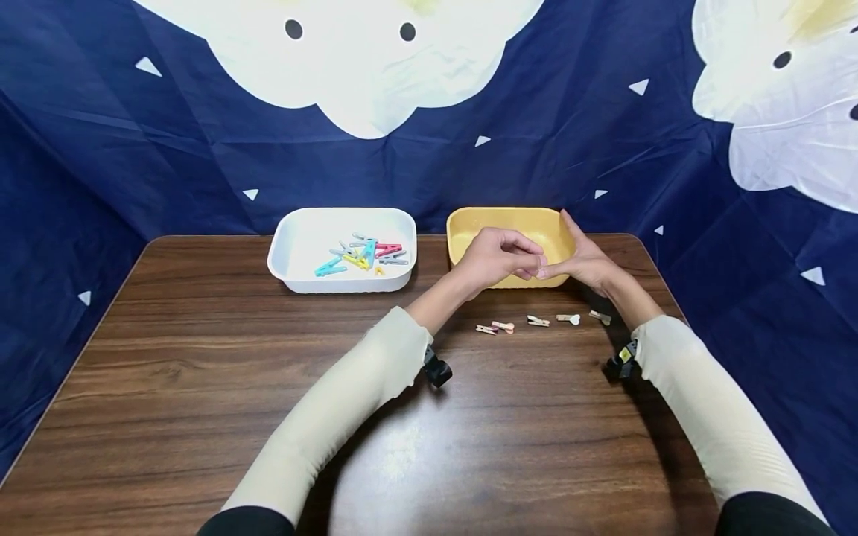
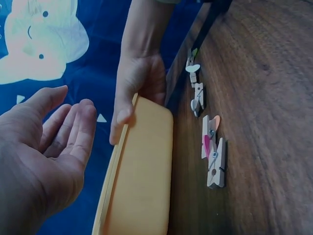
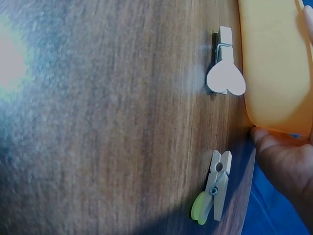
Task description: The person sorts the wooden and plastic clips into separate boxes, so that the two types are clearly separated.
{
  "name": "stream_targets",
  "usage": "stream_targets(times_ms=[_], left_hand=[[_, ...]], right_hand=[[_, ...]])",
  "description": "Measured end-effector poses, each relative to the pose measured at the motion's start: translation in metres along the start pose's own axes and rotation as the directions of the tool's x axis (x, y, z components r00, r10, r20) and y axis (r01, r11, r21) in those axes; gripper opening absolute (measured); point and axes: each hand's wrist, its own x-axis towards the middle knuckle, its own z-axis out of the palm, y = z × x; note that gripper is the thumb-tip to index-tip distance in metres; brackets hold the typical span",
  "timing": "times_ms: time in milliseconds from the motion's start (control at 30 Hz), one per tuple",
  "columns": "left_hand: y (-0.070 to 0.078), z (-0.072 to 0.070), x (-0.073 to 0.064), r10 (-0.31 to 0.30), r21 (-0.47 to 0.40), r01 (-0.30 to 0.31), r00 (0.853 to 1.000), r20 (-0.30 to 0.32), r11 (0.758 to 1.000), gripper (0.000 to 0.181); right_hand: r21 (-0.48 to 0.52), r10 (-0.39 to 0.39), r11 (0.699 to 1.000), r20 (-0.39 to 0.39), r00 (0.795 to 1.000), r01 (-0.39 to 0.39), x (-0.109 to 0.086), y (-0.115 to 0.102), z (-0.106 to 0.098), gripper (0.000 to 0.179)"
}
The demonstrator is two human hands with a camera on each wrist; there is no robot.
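My left hand [image 1: 492, 260] hovers over the front of the yellow plastic basin [image 1: 496, 218]. In the left wrist view its fingers are loosely bent, with nothing visible between them. My right hand [image 1: 588, 264] holds the basin's right end, its thumb at the rim in the left wrist view. Part of that hand is cut off in the right wrist view. Several small wooden clothespins lie in a loose row before the basin, among them one with a white heart [image 3: 226, 78] and one with a green decoration [image 3: 199, 208]. Two clothespins [image 2: 215, 166] at the left end touch or nearly touch.
Left of the yellow basin stands a white basin [image 1: 295, 249] with several coloured plastic clothespins [image 1: 369, 254] inside. Both basins sit at the back of the brown wooden table [image 1: 167, 372]. A blue patterned cloth [image 1: 201, 156] hangs behind and beside the table.
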Motion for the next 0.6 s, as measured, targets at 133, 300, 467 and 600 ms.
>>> stream_targets(times_ms=[133, 300, 467, 600], left_hand=[[-0.001, 0.002, -0.008, -0.009, -0.019, 0.009, 1.0, 0.027, 1.0, 0.018], [-0.002, 0.002, -0.017, -0.017, -0.006, 0.017, 0.998, 0.062, 1.0, 0.019], [-0.002, 0.001, -0.026, -0.019, 0.026, 0.016, 0.996, 0.09, 1.0, 0.019], [-0.004, -0.003, -0.032, -0.033, 0.052, 0.028, 0.994, 0.103, 0.998, 0.021]], right_hand=[[0.005, 0.0, 1.0, -0.001, 1.0, 0.0, 0.0, 0.002, -0.001, 0.149], [0.016, 0.013, 1.0, -0.007, 1.0, -0.013, 0.001, 0.004, -0.001, 0.151], [0.007, -0.002, 1.0, -0.004, 1.0, 0.002, 0.001, 0.004, -0.001, 0.149], [0.014, 0.01, 1.0, -0.007, 1.0, -0.01, 0.001, 0.002, 0.0, 0.149]])
